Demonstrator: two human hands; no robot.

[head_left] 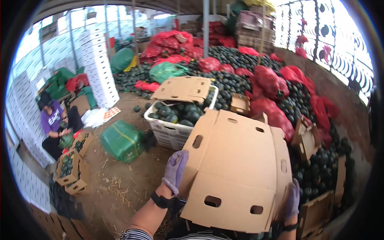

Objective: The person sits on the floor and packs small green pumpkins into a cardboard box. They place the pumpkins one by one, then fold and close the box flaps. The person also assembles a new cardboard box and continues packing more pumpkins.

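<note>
A large flat cardboard box blank (pixel 236 160) with punched oval holes and crease lines fills the lower middle of the view. My left hand (pixel 175 171), in a purple glove, grips its left edge with curled fingers. My right hand (pixel 292 200), in a similar glove, is at the right edge, partly hidden by the board. Just beyond the board stands a white plastic crate (pixel 164 134) heaped with dark green round melons (pixel 192 118). Another flat cardboard piece (pixel 180 88) rests over the back of that crate.
A person (pixel 54 120) sits at left among melon boxes (pixel 84 182) and white stacks (pixel 94 64). A green bundle (pixel 122 140) lies on the straw-strewn floor (pixel 112 192). Melon piles (pixel 222 56), red net sacks (pixel 270 118) and open cardboard boxes (pixel 316 214) line the back and right.
</note>
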